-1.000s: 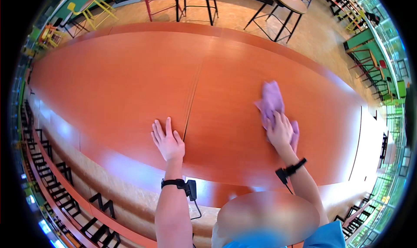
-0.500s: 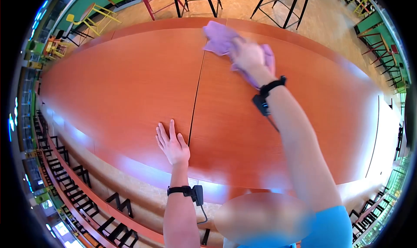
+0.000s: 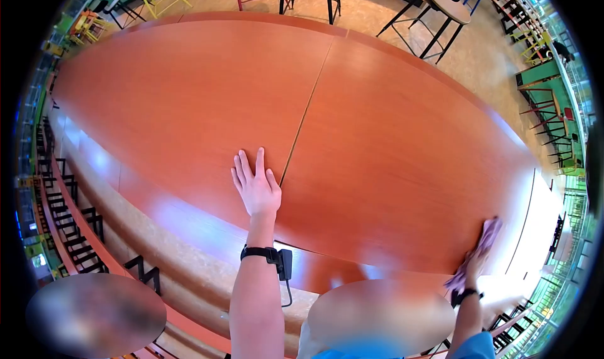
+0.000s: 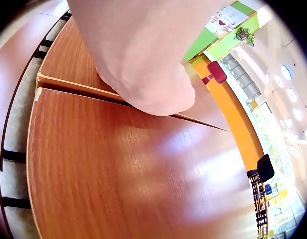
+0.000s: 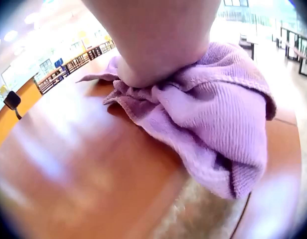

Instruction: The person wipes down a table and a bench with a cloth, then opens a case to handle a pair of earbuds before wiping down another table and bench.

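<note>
My left hand (image 3: 258, 192) rests on the wooden tabletop (image 3: 207, 88) with its fingers straight and spread, just left of the seam between two table sections. In the left wrist view its heel (image 4: 163, 99) lies beside that seam. Far to the right, near the table's front edge, my right hand (image 3: 476, 263) holds a bunched purple cloth (image 3: 489, 233). Up close, the ribbed cloth (image 5: 223, 114) folds up around the heel of the hand, and part of it hangs over the table edge. The right fingertips are hidden.
Stools, among them a wooden-topped one (image 3: 450, 8), stand beyond the far edge. A long bench (image 3: 94, 233) runs on the left, past a strip of floor. Blurred ovals cover parts of the lower view. At the right, bright glare falls on the neighbouring table (image 3: 522, 233).
The right hand swept the cloth up to the far edge by the seam, then back down to the near right corner. My left hand has stayed flat by the seam.
</note>
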